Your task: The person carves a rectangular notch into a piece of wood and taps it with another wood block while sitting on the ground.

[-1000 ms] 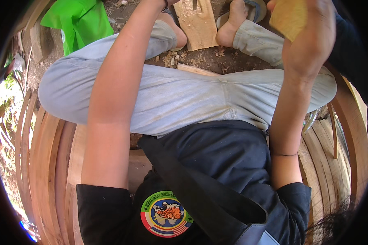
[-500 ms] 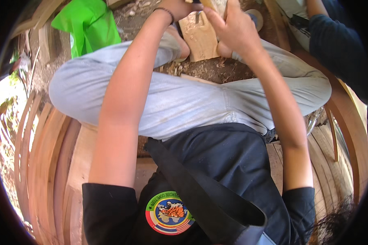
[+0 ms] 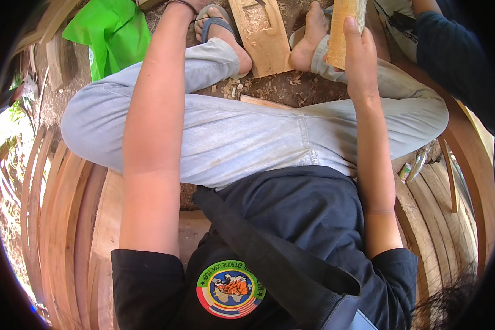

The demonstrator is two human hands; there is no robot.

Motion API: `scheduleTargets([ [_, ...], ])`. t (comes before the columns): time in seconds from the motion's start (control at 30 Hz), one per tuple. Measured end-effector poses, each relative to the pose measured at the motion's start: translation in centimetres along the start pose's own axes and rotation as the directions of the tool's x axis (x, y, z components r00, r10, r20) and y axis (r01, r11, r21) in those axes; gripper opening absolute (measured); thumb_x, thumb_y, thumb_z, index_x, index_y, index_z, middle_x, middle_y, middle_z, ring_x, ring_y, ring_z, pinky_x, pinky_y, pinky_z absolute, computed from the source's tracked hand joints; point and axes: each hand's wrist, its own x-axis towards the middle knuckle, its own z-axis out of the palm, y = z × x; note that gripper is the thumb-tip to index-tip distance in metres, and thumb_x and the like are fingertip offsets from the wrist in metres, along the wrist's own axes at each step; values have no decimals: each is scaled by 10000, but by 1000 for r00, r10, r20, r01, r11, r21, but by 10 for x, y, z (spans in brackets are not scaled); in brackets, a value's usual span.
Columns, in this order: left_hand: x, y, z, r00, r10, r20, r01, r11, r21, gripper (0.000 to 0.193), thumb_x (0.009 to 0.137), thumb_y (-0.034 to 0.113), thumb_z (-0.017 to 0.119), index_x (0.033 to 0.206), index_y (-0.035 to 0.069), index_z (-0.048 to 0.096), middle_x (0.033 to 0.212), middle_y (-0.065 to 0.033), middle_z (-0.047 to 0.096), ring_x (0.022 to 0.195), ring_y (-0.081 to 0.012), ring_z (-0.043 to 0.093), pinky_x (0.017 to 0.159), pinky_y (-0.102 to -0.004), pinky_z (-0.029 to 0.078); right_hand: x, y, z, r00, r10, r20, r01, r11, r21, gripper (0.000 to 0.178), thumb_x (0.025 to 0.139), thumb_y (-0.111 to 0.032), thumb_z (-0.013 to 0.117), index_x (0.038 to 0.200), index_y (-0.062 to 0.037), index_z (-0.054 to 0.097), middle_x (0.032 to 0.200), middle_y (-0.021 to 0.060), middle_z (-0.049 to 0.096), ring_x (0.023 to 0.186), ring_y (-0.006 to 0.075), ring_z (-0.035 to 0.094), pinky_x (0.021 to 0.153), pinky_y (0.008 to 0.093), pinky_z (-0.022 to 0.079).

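Note:
My right hand [image 3: 362, 69] is closed round a pale, squared wooden block [image 3: 345, 38], thumb along its face, held above my right foot. The block's upper end runs out of the picture. Between my feet lies a wooden board [image 3: 269, 58] with a rectangular recess [image 3: 256, 19] cut into it, wood chips inside. My left forearm [image 3: 157, 104] reaches up to the top edge, a dark bracelet [image 3: 182, 5] at its wrist. The left hand itself is cut off there, so what it holds is hidden.
A bright green bag [image 3: 110, 36] stands at the far left. Wood shavings [image 3: 297, 82] litter the ground. Curved planks [image 3: 66, 220] lie on my left and more planks [image 3: 434, 203] on my right. Another person's dark sleeve [image 3: 454, 60] is close at the upper right.
My right hand has moved right with the wooden block, away from the board. My left hand has moved left and out past the top edge. The board's recess is now uncovered.

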Motion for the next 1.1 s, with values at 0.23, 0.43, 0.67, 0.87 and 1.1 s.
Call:
scheduleTargets([
  [0.23, -10, 0, 22, 995, 94, -28, -51, 736, 676, 338, 821, 231, 838, 1008, 7, 668, 896, -93, 719, 871, -194, 714, 814, -362, 577, 5, 17, 12, 997, -38, 69, 39, 999, -13, 502, 1046, -512, 531, 1158, -23, 546, 830, 41, 623, 634, 104, 651, 469, 234, 442],
  [0.43, -31, -5, 23, 992, 126, 28, -121, 834, 538, 408, 820, 244, 830, 1138, 51, 662, 1017, -113, 748, 936, -239, 734, 849, -379, 582, -6, -81, 15, 961, -88, 263, 119, 987, -104, 402, 1061, -359, 559, 1209, 15, 549, 1026, 103, 642, 888, 140, 642, 734, 290, 528],
  [0.67, -25, 9, 54, 976, 155, 150, -214, 792, 572, 416, 807, 167, 799, 1178, 49, 654, 1073, -170, 744, 1010, -274, 734, 889, -390, 577, 24, -67, 50, 747, -663, 48, 665, 746, -45, 477, 979, -341, 630, 1255, 11, 466, 1025, 253, 665, 935, 353, 679, 837, 400, 541],
  [0.87, -13, -7, 44, 936, 296, 190, -352, 774, 526, 405, 864, 195, 753, 1239, 61, 673, 1214, -165, 725, 1122, -275, 697, 962, -387, 546, 6, -76, 39, 840, -510, 186, 541, 818, -197, 493, 956, -381, 666, 1134, 40, 481, 985, 288, 669, 906, 429, 700, 857, 443, 527],
  [1.1, -28, 12, 33, 958, 46, 281, -266, 499, 825, 397, 881, 202, 706, 1265, 104, 685, 1247, -175, 698, 1157, -339, 664, 954, -425, 541, -4, -6, 58, 882, -366, 297, 469, 744, -476, 541, 946, -420, 685, 1272, -14, 537, 1106, 265, 680, 1091, 413, 663, 928, 473, 518],
])
